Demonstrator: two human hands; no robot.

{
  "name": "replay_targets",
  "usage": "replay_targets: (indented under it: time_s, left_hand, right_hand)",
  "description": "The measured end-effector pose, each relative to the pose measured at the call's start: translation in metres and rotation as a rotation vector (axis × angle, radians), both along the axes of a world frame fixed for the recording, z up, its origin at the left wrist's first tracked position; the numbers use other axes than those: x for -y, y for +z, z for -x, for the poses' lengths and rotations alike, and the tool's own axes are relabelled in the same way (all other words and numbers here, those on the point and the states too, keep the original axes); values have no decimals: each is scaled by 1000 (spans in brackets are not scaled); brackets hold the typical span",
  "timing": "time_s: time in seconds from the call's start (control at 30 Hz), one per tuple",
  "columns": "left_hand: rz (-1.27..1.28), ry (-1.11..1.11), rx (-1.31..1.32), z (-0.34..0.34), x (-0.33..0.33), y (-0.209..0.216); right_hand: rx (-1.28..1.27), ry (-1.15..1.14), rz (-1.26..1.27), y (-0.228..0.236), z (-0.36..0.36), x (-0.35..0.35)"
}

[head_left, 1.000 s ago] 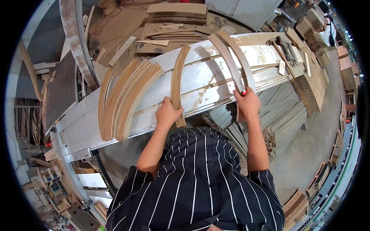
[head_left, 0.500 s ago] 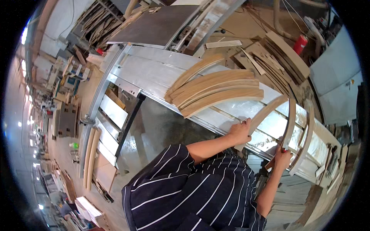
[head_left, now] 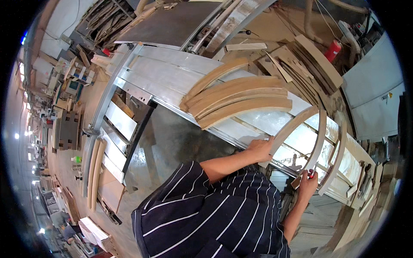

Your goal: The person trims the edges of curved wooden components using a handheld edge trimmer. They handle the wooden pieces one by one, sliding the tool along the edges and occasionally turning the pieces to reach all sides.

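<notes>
My left hand [head_left: 260, 149] is closed on the near end of a curved wooden strip [head_left: 294, 126] that lies across the metal table. In my right hand [head_left: 307, 185] the fingers pinch a small red-and-white item [head_left: 311, 174], too small to name. This hand is at the lower part of a second curved strip [head_left: 319, 139], just right of the first. Farther right, a third curved strip [head_left: 338, 159] overhangs the table's near edge. Several more curved wooden pieces [head_left: 241, 95] are grouped on the table, beyond my left hand.
The long metal sliding table [head_left: 165, 71] runs from upper left to lower right. Hand tools [head_left: 365, 177] lie at its right end. Stacked boards [head_left: 316, 64] and a red cylinder [head_left: 333, 50] stand beyond it. Two curved strips [head_left: 96, 176] rest at the left.
My right hand has moved slightly toward me and left, along the lower part of the second strip, with the small red item. My left hand stays on the first strip. The view shifts slightly.
</notes>
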State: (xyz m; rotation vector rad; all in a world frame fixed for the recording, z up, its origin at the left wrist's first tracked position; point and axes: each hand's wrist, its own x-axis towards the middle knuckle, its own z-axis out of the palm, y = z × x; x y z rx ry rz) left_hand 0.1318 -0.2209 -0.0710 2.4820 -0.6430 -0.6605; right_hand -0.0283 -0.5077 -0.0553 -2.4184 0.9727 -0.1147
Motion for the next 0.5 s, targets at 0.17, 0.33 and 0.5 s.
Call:
replay_targets:
  time_s: [0.17,0.33,0.5]
  left_hand:
    - [-2,-96,-59,0,12,-3]
    - [107,-82,-131,-4,26,3]
    - [230,-418,174,-8,15,19]
  right_hand:
    - [17,40,-265,29,6,-31]
    - [-137,173,-198,26,21,-48]
    - [-201,115,-277,28,52,-60]
